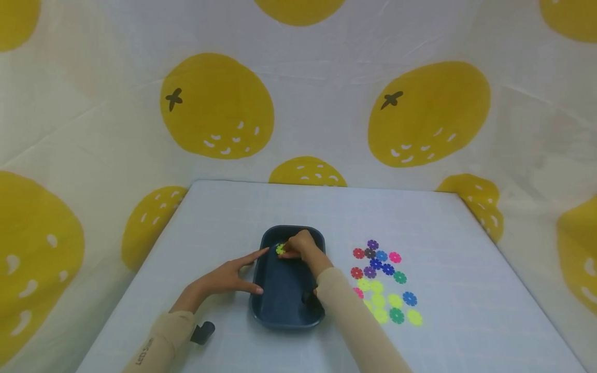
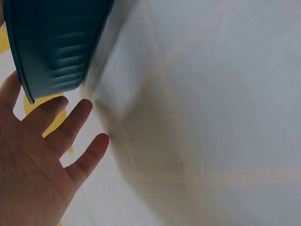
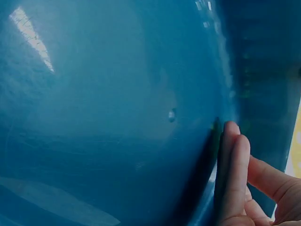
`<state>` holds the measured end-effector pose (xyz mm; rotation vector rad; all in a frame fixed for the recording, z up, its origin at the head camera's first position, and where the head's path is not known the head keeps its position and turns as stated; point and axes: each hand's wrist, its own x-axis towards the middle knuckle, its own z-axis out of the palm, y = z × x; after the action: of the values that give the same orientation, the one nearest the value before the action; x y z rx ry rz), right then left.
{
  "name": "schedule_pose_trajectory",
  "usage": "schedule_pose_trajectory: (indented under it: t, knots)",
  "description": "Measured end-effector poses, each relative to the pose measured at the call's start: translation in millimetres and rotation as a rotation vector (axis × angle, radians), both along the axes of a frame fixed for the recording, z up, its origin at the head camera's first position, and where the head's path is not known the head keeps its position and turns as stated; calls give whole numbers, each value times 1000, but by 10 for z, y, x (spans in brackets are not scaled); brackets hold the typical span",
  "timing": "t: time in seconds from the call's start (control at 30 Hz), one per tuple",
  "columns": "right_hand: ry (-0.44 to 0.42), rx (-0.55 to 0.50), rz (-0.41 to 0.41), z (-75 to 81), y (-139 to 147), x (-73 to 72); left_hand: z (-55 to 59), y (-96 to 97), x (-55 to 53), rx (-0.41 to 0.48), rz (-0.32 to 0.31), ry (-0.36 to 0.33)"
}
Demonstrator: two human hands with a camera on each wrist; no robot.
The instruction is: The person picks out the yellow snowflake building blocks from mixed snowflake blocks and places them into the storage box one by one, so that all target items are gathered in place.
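- Blue tray [image 1: 284, 298], left rim: touching with the left hand [image 1: 226, 280], resting the thumb and one straight finger at the edge.
- On the left hand: holding the fingers spread, straight and released; presenting the palm and fingertips just beside the tray's outer wall in the left wrist view.
- With the right hand [image 1: 302, 246]: reaching down inside the tray, grasping a yellow-green piece [image 1: 281, 249], flower-shaped, at the fingertips, toward the far left of the tray.
- In the right wrist view: holding two fingers side by side with the thumb behind, close to the tray wall; not revealing whether the yellow-green piece is touching the tray.
- On the white table [image 1: 443, 233]: supporting the tray near the middle, running its long sides away from the person.
- Right of the tray: showing loose flower-shaped pieces [image 1: 396, 315] in red, pink, purple, blue, green and yellow-green, placing most yellow-green ones nearer the person.
- On both forearms: wearing cream sleeves [image 1: 345, 305], bearing dark lettering on the left.
- Behind the table: displaying a white cloth [image 1: 322, 114], bearing large yellow fruit prints.
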<state>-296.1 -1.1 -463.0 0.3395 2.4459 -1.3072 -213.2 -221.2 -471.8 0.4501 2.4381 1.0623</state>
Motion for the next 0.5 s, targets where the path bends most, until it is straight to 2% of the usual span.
schedule_pose_trajectory:
  t: [0.27,0.4,0.5]
  knots:
    - [10,-11,-71,-27,-50,7,21,3,2,-7,-3,3]
    - [-9,-76,-109,-10,-84,21,15,1,-2,-6,-5,4]
    - [16,-72,-100,24,-101,66,-3,-7,-8,-1,-10,7]
